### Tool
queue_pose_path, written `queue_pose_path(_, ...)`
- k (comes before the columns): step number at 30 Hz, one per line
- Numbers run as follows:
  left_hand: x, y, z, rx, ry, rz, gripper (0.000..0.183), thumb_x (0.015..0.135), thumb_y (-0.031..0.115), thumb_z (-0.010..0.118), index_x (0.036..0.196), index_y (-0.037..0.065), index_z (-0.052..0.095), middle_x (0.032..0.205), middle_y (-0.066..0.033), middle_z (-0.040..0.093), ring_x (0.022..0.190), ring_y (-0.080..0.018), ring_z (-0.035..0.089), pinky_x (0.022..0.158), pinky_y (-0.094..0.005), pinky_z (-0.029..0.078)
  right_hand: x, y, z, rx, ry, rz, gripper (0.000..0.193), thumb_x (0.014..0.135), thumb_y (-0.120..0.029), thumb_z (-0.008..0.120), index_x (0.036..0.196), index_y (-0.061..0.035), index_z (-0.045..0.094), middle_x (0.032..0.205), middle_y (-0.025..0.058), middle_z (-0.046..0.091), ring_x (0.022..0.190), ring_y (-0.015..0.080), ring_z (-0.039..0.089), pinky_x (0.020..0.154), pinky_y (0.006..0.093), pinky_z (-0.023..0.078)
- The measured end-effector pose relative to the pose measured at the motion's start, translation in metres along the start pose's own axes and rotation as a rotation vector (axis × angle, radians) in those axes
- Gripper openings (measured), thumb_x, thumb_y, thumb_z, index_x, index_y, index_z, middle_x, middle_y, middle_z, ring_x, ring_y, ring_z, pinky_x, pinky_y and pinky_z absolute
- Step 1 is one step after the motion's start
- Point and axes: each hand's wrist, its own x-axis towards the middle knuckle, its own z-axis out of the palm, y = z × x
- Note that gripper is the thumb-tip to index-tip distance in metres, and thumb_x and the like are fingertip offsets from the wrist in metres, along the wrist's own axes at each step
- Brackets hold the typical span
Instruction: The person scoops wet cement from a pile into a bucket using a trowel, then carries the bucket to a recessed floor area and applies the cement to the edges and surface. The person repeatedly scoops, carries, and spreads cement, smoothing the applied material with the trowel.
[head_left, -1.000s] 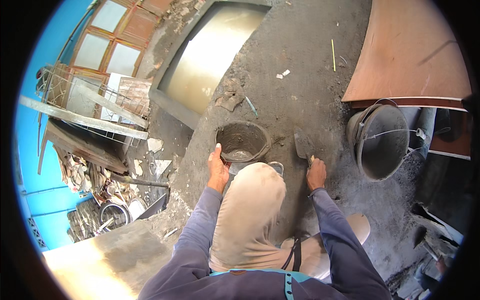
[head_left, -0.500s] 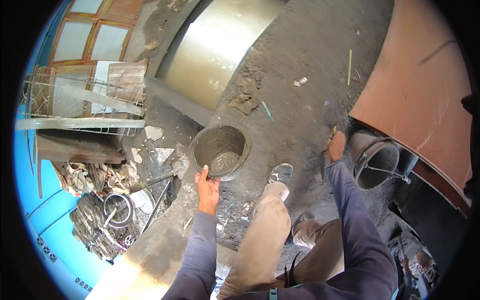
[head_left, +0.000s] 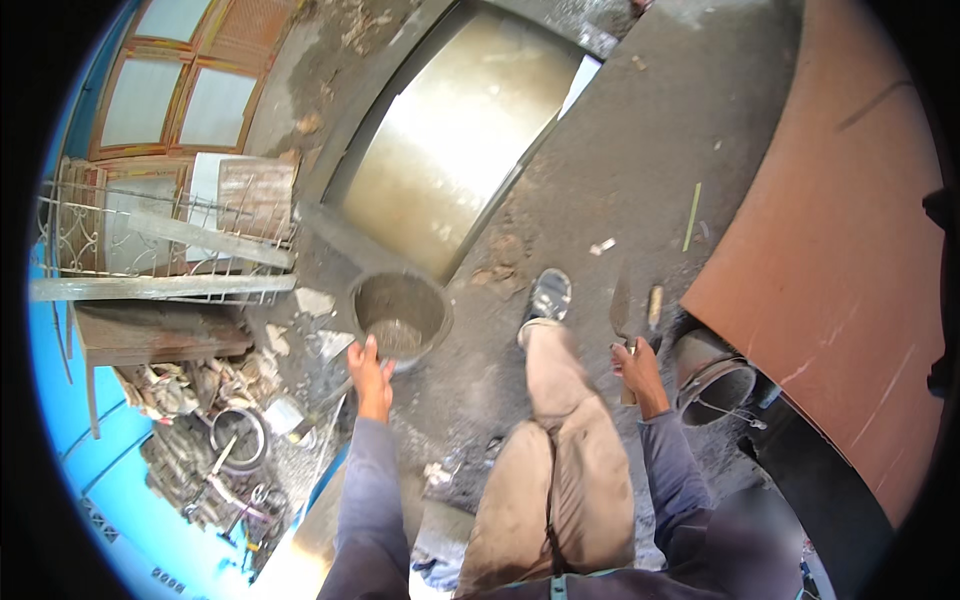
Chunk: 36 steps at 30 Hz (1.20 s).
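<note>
my left hand [head_left: 374, 388] has its fingers clamped on the near rim of a dark bucket [head_left: 397, 292], which is to the left of my front shoe [head_left: 551, 295]. my right hand [head_left: 642, 374] has its fingers curled around a trowel [head_left: 621, 305] that points away from me, and a wooden handle [head_left: 655, 304] is just beside the blade. another bucket [head_left: 722, 386] is near that hand, by the big brown board [head_left: 800, 250].
</note>
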Motion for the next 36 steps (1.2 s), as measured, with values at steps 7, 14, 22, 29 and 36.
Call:
queue_pose_path(7, 0.197, 0.12, 0.069, 0.53, 0.005, 0.383, 0.037, 0.099, 0.028, 0.077, 0.122, 0.005, 0.06, 0.103, -0.0081, 0.063, 0.086, -0.0159, 0.06, 0.067, -0.0359, 0.053, -0.044, -0.145, 0.092, 0.207, -0.202, 0.054, 0.028, 0.101, -0.017, 0.07, 0.118, 0.0019, 0.058, 0.101, 0.0081, 0.069, 0.086, 0.0144, 0.069, 0.074, 0.0303, 0.056)
queue_pose_path(14, 0.4, 0.152, 0.128, 1.202, -0.197, 1.073, 0.03, 0.094, 0.022, 0.077, 0.109, 0.001, 0.063, 0.096, -0.0198, 0.064, 0.091, -0.0428, 0.061, 0.084, -0.0469, 0.05, -0.021, -0.156, 0.114, -0.139, -0.214, 0.037, 0.021, 0.103, -0.016, 0.068, 0.114, -0.0009, 0.058, 0.091, 0.0045, 0.069, 0.084, 0.0115, 0.068, 0.076, 0.0286, 0.054)
queue_pose_path(22, 0.453, 0.062, 0.138, 0.888, -0.72, 0.513, 0.025, 0.098, 0.027, 0.075, 0.105, 0.006, 0.062, 0.09, -0.0034, 0.06, 0.081, -0.0162, 0.058, 0.072, -0.0339, 0.046, -0.043, -0.158, 0.149, -0.025, -0.033, 0.085, 0.023, 0.105, -0.022, 0.068, 0.106, -0.0023, 0.057, 0.086, 0.0072, 0.068, 0.076, 0.0141, 0.067, 0.071, 0.029, 0.054)
queue_pose_path(29, 0.397, 0.051, 0.09, -0.247, -0.616, -0.019, 0.02, 0.107, 0.027, 0.067, 0.12, 0.014, 0.06, 0.106, 0.0033, 0.069, 0.092, -0.0101, 0.067, 0.076, -0.0267, 0.054, -0.041, -0.202, 0.19, 0.081, -0.303, 0.128, 0.035, 0.106, -0.023, 0.063, 0.133, -0.0036, 0.053, 0.086, 0.0051, 0.061, 0.074, 0.0144, 0.064, 0.065, 0.0299, 0.052)
queue_pose_path(36, 0.3, 0.012, 0.107, -0.431, -0.785, -0.082, 0.012, 0.107, 0.021, 0.068, 0.116, 0.015, 0.063, 0.112, 0.0029, 0.072, 0.101, -0.0084, 0.067, 0.081, -0.0287, 0.056, 0.079, -0.244, 0.242, -1.281, -0.069, -0.907, 0.043, 0.106, -0.025, 0.062, 0.145, -0.013, 0.052, 0.093, 0.0125, 0.066, 0.077, 0.0258, 0.069, 0.063, 0.0398, 0.053)
